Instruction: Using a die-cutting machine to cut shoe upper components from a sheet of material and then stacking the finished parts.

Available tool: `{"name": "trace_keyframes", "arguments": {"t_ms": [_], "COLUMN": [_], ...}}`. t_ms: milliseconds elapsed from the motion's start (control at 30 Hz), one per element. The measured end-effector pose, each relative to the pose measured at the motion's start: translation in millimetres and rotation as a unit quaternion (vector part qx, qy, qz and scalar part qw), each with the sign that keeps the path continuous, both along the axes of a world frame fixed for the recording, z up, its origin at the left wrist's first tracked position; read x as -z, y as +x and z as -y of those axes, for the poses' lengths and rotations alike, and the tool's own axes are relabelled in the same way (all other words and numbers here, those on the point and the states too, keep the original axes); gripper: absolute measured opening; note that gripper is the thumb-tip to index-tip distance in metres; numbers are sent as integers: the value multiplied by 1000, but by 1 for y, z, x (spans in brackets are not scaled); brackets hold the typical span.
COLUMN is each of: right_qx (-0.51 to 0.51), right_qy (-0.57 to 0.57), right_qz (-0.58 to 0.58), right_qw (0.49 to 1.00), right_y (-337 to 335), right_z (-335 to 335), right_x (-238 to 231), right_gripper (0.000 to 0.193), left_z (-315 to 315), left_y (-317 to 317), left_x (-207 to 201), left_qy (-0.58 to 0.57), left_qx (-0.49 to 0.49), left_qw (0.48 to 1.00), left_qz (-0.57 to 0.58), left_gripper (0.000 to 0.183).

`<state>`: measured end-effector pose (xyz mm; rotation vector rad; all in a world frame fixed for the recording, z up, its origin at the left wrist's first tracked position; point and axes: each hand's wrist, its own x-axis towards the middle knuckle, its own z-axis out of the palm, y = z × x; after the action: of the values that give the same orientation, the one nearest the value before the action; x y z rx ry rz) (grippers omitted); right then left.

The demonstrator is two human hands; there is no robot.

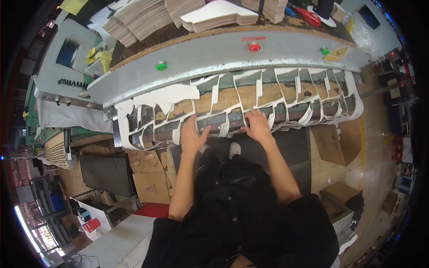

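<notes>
Grey panel (205,60): three buttons (254,47) | left hand (192,137), right hand (259,127) on white sheeting (178,94) | grip: can't tell

I see left hand (192,137) and right hand (258,127) evenly lit; far left of them, a bright strip (28,231) glares; outward, edges bow into black.

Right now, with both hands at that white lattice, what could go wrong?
Tearing: the white lattice has thin strips, so an uneven pull by the left hand and right hand might rip one.
Snagging: the wide white flap toward the left could catch or fold.
Pinching: the bare hands face a grey panel with green buttons and a yellow warning sign; if it's live, fingers may be at risk.
</notes>
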<state>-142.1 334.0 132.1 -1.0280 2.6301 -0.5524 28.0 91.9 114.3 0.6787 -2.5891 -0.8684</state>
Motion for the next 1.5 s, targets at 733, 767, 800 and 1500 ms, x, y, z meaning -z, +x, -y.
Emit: {"name": "trace_keyframes", "arguments": {"t_ms": [733, 767, 800, 1500], "right_qx": [124, 110, 98, 91], "right_qy": [95, 95, 97, -325], "right_qz": [-8, 14, 18, 501], "right_qw": [988, 989, 990, 797], "right_y": [-129, -131, -133, 112], "right_z": [99, 93, 84, -30], "right_x": [31, 33, 37, -27], "right_gripper": [76, 77, 77, 63], "left_z": [-37, -38, -38, 46], "left_y": [49, 53, 56, -1], "left_x": [34, 37, 38, 9], "left_qy": [53, 53, 55, 231], "left_qx": [-125, -114, -126, 50], "left_qw": [987, 989, 987, 972], "left_qz": [86, 75, 80, -8], "left_gripper": [31, 28, 28, 21]}}
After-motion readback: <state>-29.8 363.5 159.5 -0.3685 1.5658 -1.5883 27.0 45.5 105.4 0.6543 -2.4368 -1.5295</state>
